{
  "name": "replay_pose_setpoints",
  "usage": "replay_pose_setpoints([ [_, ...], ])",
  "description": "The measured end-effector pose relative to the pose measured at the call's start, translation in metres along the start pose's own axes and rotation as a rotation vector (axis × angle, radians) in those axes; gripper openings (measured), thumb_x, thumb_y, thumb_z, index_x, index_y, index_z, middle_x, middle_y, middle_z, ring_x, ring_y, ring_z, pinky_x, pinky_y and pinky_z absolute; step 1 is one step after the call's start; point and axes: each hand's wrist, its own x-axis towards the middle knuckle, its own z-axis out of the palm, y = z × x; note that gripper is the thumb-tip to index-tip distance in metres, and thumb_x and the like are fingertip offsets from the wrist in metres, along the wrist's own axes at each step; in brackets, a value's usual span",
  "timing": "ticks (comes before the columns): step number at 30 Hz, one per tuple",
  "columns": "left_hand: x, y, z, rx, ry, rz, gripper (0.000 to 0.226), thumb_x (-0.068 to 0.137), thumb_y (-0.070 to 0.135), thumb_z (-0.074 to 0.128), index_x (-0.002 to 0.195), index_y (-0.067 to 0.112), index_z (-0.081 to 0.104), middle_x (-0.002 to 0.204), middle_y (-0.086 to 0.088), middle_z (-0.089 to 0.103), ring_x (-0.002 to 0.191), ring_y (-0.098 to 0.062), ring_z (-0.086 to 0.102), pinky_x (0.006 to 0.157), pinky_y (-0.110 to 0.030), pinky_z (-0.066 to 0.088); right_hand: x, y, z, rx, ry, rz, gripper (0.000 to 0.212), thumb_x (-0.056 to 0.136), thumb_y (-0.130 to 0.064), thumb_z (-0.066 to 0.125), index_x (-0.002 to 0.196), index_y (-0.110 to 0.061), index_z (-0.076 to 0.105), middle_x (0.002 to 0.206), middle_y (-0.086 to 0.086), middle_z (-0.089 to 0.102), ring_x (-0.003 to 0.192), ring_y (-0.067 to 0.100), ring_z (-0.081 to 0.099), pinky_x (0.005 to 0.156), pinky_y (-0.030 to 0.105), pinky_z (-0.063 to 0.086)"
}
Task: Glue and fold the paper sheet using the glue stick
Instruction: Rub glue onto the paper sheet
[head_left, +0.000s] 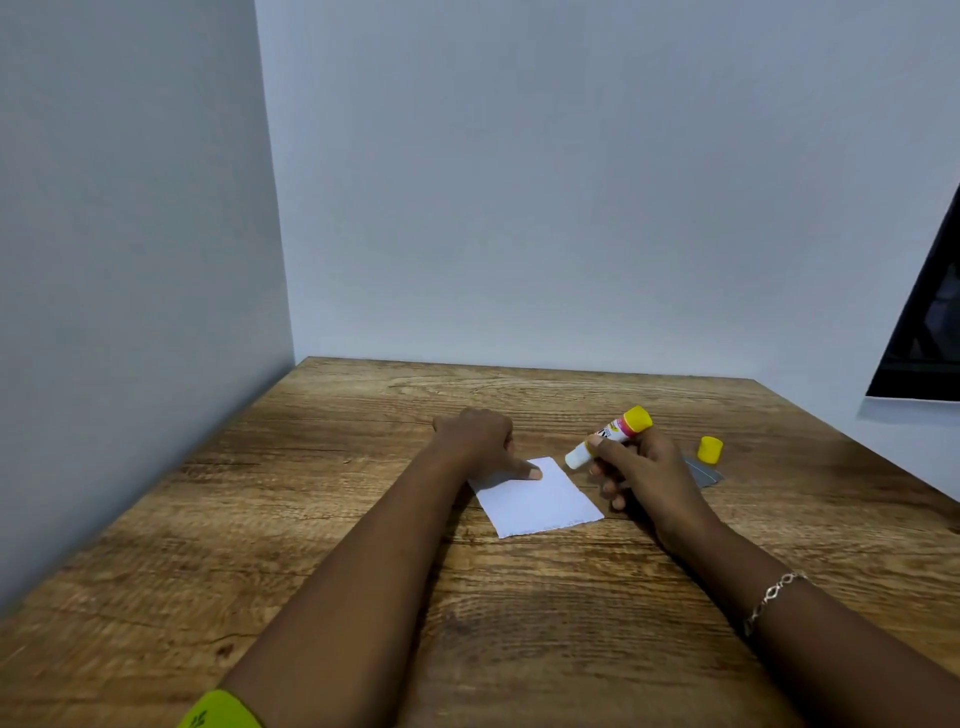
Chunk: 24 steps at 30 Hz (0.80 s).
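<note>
A small white paper sheet (540, 500) lies flat on the wooden table (363, 519). My left hand (480, 441) rests at its far left corner, the thumb pressing down on the paper. My right hand (641, 470) grips an uncapped glue stick (608, 437), white with a yellow base, tilted so its white tip hangs just off the paper's far right corner. The stick's yellow cap (710, 449) stands on the table to the right of that hand.
A grey flat piece (704, 474) lies on the table behind my right hand, beside the cap. White walls close in the table at the left and back. A dark screen (930, 322) leans at the right edge.
</note>
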Motion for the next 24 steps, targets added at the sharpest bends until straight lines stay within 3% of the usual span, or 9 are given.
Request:
replay_pose_setpoints([
  [5, 0.000, 0.001, 0.001, -0.102, -0.020, 0.018, 0.032, 0.075, 0.046, 0.066, 0.077, 0.018, 0.050, 0.089, -0.001, 0.059, 0.096, -0.022, 0.055, 0.091, -0.042, 0.041, 0.011, 0.002, 0.007, -0.039, -0.086, -0.058, 0.014, 0.087, -0.011, 0.058, 0.084, 0.003, 0.060, 0.059, 0.009, 0.054, 0.045, 0.014, 0.047, 0.037, 0.022, 0.035],
  [9, 0.002, 0.001, 0.002, -0.123, -0.025, 0.010, 0.031, 0.076, 0.045, 0.066, 0.076, 0.019, 0.049, 0.083, 0.004, 0.054, 0.086, -0.018, 0.050, 0.085, -0.039, 0.041, 0.019, 0.002, 0.011, -0.194, -0.051, -0.130, 0.009, 0.086, -0.017, 0.059, 0.077, -0.015, 0.061, 0.058, 0.006, 0.058, 0.045, 0.015, 0.050, 0.036, 0.022, 0.036],
  [12, 0.003, 0.001, 0.003, -0.119, -0.032, 0.010, 0.031, 0.076, 0.046, 0.066, 0.074, 0.020, 0.048, 0.075, 0.008, 0.050, 0.084, -0.018, 0.049, 0.080, -0.038, 0.040, 0.023, 0.005, 0.012, -0.215, -0.038, -0.145, 0.009, 0.085, -0.018, 0.060, 0.076, -0.017, 0.061, 0.059, 0.005, 0.060, 0.042, 0.012, 0.049, 0.036, 0.021, 0.036],
  [16, 0.005, -0.001, 0.004, -0.121, -0.027, 0.019, 0.031, 0.076, 0.046, 0.065, 0.078, 0.019, 0.050, 0.085, 0.003, 0.055, 0.093, -0.022, 0.055, 0.084, -0.039, 0.042, 0.026, 0.008, 0.013, -0.234, -0.036, -0.148, 0.007, 0.085, -0.018, 0.061, 0.081, -0.012, 0.063, 0.060, -0.001, 0.060, 0.040, -0.001, 0.050, 0.039, 0.014, 0.035],
  [19, 0.005, -0.002, 0.005, -0.115, -0.014, 0.018, 0.032, 0.076, 0.047, 0.065, 0.080, 0.019, 0.052, 0.087, 0.003, 0.055, 0.093, -0.022, 0.055, 0.083, -0.039, 0.041, 0.027, 0.008, 0.014, -0.274, -0.046, -0.151, 0.011, 0.085, -0.019, 0.061, 0.086, -0.009, 0.064, 0.061, -0.003, 0.061, 0.042, -0.004, 0.052, 0.046, 0.017, 0.036],
  [24, 0.005, -0.002, 0.006, -0.126, -0.007, 0.017, 0.031, 0.076, 0.046, 0.065, 0.080, 0.018, 0.052, 0.087, 0.002, 0.056, 0.088, -0.021, 0.052, 0.079, -0.038, 0.039, 0.024, 0.007, 0.015, -0.291, -0.058, -0.150, 0.015, 0.085, -0.019, 0.061, 0.090, -0.006, 0.064, 0.071, 0.002, 0.064, 0.054, 0.001, 0.056, 0.053, 0.018, 0.039],
])
